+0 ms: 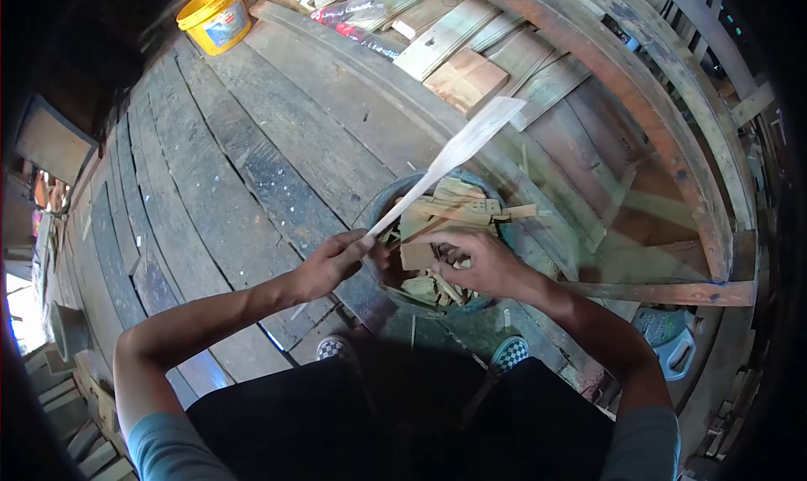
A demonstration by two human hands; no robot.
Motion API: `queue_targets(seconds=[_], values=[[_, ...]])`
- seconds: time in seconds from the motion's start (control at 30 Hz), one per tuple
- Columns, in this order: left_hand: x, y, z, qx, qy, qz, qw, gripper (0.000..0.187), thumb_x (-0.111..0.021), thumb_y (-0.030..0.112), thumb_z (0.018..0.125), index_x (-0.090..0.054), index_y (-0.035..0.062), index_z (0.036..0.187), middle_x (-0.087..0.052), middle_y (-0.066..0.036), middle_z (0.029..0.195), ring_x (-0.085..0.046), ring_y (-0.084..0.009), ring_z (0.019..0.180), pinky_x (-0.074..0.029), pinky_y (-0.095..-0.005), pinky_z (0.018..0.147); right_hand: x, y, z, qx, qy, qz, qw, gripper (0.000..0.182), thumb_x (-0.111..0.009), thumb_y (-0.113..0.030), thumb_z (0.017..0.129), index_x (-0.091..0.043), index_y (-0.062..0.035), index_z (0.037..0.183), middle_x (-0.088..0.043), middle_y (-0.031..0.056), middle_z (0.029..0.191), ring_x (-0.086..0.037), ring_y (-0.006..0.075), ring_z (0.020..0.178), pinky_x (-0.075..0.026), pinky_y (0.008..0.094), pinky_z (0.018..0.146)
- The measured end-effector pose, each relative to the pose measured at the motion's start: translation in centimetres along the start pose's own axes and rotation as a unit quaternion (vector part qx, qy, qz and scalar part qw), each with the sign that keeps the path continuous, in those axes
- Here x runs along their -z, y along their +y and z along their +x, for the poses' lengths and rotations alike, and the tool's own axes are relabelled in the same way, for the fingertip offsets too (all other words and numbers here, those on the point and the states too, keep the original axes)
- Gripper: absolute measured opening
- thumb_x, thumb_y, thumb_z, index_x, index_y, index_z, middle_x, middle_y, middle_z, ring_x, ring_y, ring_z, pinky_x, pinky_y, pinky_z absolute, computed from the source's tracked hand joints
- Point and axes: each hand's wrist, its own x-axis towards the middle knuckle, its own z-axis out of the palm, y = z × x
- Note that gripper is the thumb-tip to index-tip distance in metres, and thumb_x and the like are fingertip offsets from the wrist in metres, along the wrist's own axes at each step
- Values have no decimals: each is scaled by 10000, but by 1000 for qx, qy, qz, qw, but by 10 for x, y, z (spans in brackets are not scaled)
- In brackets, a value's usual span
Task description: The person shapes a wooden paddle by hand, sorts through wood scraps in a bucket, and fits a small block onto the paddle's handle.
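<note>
My left hand (pixel 338 265) is closed round the thin handle end of a pale wooden spatula (pixel 475 136), whose wide flat blade points up and to the right. Between the bent fingers of my right hand (pixel 476 262) is a small flat brown piece (pixel 418 257); I cannot tell whether it is sandpaper or thin wood. Both hands are over a round dark tub (pixel 382 205) standing in front of my feet. Wood scraps (pixel 458 210) fill it, and some stick out past the rim on the right.
A yellow bucket (pixel 215 19) stands on the plank floor (pixel 277 128) at the upper left. Boards, a wood block (pixel 467 76) and plastic bottles (pixel 357 31) lie at the back. A curved timber beam (pixel 647 103) runs down the right side, near a plastic jug (pixel 668 342).
</note>
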Motion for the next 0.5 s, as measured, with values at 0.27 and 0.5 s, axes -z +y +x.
queue_targets(seconds=[0.27, 0.5], values=[[23, -15, -5, 31, -20, 67, 997, 423, -366, 355, 963, -589, 2, 897, -336, 52, 558, -295, -68, 494, -264, -241, 474, 60, 32, -30, 123, 189, -172, 959, 370, -584, 52, 699, -563, -22, 1061, -551, 117, 1081, -548, 252, 1019, -438, 310, 868], [34, -14, -11, 32, -49, 165, 985, 492, -377, 407, 944, -616, -2, 813, -298, 28, 501, -298, -84, 465, -260, -253, 456, 86, 61, -48, 47, 286, -221, 931, 359, -618, 16, 732, -544, -25, 1081, -546, 130, 1057, -528, 269, 1019, -406, 325, 888]])
